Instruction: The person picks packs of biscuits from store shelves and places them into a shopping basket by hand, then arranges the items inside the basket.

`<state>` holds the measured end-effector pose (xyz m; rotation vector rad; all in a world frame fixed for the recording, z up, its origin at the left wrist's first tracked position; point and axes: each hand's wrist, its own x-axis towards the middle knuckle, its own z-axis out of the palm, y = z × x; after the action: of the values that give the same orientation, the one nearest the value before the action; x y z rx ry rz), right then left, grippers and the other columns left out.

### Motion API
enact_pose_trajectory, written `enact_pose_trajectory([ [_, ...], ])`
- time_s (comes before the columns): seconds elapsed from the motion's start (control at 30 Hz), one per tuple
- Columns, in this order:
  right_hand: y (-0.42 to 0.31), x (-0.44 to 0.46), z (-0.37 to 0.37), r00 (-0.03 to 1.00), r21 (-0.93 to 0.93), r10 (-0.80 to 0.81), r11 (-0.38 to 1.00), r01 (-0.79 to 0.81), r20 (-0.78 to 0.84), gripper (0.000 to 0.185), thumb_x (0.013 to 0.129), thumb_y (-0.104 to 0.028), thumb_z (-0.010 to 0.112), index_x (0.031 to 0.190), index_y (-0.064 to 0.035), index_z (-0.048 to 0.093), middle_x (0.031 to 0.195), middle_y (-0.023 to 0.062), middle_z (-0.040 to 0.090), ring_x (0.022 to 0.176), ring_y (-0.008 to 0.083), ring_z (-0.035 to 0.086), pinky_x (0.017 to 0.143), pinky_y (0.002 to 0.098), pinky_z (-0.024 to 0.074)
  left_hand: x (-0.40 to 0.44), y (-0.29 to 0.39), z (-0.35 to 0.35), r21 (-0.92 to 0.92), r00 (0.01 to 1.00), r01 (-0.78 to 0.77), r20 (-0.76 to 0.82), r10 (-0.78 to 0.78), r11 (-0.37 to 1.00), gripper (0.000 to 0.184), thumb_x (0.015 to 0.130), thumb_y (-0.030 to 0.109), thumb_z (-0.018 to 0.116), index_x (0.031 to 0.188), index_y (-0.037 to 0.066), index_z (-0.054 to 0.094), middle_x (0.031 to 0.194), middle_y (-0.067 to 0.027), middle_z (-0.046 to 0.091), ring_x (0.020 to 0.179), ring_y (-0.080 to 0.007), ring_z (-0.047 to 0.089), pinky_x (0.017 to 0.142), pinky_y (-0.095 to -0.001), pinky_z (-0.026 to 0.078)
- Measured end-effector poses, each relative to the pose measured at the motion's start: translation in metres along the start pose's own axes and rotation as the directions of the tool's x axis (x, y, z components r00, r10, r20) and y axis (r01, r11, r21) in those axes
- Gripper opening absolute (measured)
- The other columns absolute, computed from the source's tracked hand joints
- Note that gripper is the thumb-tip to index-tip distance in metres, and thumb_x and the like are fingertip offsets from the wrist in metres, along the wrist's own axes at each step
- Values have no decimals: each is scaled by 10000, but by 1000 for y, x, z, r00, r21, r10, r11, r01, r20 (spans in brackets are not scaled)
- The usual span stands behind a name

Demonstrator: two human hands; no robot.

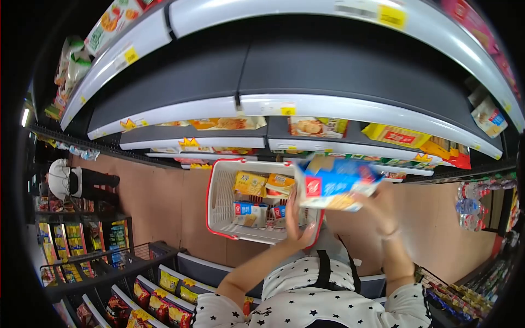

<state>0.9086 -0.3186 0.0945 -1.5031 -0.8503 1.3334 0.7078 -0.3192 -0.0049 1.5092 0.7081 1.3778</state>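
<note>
A blue and white snack package (334, 185), blurred by motion, is held above the right side of a white basket (219, 188) with a red rim. My right hand (378, 210) grips the package at its lower right edge. My left hand (298, 221) is at its left side, over the basket's right end, with fingers stretched upward; whether they touch the package is unclear. Inside the basket lie a yellow package (250, 183), an orange and white one (279, 185) and a blue and white one (250, 214). Another blue package (279, 213) is partly hidden by my left hand.
Curved store shelves (350, 65) span the top, with packaged food (398, 135) on lower levels. Shelves of snack bags (169, 280) stand at the bottom left. Another person (68, 180) bends at the far left. Bottles (470, 206) stand at the right.
</note>
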Motion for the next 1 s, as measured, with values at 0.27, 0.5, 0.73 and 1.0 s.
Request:
enact_pose_trajectory([
  [0.27,275,35,119,900,-221,432,874,-434,-56,589,653,-349,765,1072,18,574,964,116,642,804,187,631,695,306,496,-142,-123,-137,275,640,747,-50,-767,605,579,843,265,554,1284,-44,341,1208,-259,462,1171,-358,419,985,-385,328],
  [0.5,359,66,150,801,-405,589,710,-576,-108,694,631,-452,756,1101,22,564,1059,159,615,974,252,593,824,329,460,-140,-170,-161,753,379,547,166,-910,365,392,812,227,508,1091,-50,506,1071,-269,542,1027,-400,515,889,-457,401],
  [0.73,415,68,174,828,-760,359,352,-547,-430,906,659,-608,627,1217,70,406,1190,266,493,1121,358,488,928,436,389,-190,-233,-171,774,399,369,369,-840,515,434,801,286,501,1084,-42,531,999,-283,578,997,-407,538,885,-465,407],
  [1.0,336,34,129,977,-502,183,858,-106,106,535,817,-402,572,1208,-45,497,1130,167,566,1072,276,535,914,367,405,-138,-173,-158,893,406,58,387,-828,446,495,813,341,500,1160,-12,493,846,-198,637,841,-364,608,761,-453,466],
])
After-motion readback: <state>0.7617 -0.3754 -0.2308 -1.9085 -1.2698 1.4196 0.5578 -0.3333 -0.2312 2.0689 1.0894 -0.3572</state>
